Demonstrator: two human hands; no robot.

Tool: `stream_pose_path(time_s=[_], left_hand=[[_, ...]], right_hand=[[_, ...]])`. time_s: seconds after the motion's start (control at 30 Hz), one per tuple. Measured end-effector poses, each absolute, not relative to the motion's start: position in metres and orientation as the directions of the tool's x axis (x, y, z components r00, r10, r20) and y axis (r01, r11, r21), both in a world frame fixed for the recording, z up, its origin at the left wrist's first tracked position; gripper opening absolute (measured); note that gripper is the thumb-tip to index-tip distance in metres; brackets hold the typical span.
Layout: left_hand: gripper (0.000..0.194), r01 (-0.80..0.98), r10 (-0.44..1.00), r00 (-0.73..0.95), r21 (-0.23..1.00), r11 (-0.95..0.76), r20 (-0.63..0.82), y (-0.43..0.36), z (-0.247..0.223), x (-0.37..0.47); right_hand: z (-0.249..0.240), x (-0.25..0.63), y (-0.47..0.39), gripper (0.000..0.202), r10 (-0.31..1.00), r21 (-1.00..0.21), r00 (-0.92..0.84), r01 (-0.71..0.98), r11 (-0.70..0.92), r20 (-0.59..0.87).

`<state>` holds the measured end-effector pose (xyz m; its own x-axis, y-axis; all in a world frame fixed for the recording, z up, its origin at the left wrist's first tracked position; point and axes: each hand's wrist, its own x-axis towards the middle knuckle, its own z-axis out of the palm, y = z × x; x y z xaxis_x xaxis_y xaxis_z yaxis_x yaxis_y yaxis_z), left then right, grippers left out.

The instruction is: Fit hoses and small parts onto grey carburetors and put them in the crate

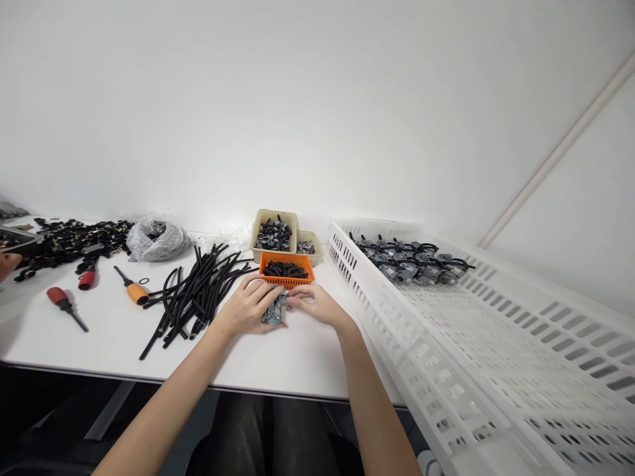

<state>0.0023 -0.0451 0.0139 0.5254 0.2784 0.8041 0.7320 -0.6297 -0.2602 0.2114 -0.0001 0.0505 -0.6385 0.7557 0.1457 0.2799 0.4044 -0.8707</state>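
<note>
A grey metal carburetor [272,313] is held just above the white table, in front of the orange basket. My left hand [248,305] is wrapped round its left side and top, with the fingers closed on it. From the right, my right hand [313,303] pinches at the carburetor's side with thumb and fingers. Whether a small part sits between those fingertips is too small to tell. Right behind the hands, the orange basket [287,283] holds short black pieces. Long black rubber hoses [191,301] lie in a loose heap left of my left hand.
Several carburetors with hoses [419,261] stand in a large white crate [397,317] on the right. Beige bins [254,250] hold small parts. Leftward lie an orange-handled screwdriver [135,292], red-handled screwdrivers [59,297], a plastic bag [157,241] and black parts [74,241]. Another person's hand [7,264] shows far left.
</note>
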Motion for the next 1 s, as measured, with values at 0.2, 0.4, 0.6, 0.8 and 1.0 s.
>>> stream_pose_path(time_s=[0.2, 0.4, 0.6, 0.8, 1.0], left_hand=[[0.061, 0.732, 0.244, 0.512, -0.269, -0.626, 0.824, -0.0460, 0.0156, 0.0025], [0.059, 0.734, 0.279, 0.521, -0.257, -0.628, 0.807, -0.0458, 0.0145, 0.0029], [0.059, 0.731, 0.275, 0.528, -0.265, -0.629, 0.804, -0.0458, 0.0142, 0.0033], [0.060, 0.731, 0.260, 0.529, -0.279, -0.622, 0.807, -0.0467, 0.0171, 0.0040], [0.060, 0.743, 0.271, 0.499, -0.246, -0.622, 0.823, -0.0462, 0.0164, 0.0050]], right_hand=[[0.0492, 0.2097, -0.0004, 0.035, 0.740, -0.862, -0.644, 0.247, 0.443, 0.196], [0.0482, 0.2097, 0.0009, 0.034, 0.757, -0.828, -0.625, 0.312, 0.465, 0.189], [0.0527, 0.2100, -0.0028, 0.028, 0.755, -0.804, -0.630, 0.346, 0.483, 0.183], [0.0528, 0.2092, -0.0038, 0.025, 0.789, -0.801, -0.578, 0.361, 0.478, 0.210], [0.0491, 0.2066, -0.0046, 0.025, 0.766, -0.784, -0.571, 0.314, 0.536, 0.295]])
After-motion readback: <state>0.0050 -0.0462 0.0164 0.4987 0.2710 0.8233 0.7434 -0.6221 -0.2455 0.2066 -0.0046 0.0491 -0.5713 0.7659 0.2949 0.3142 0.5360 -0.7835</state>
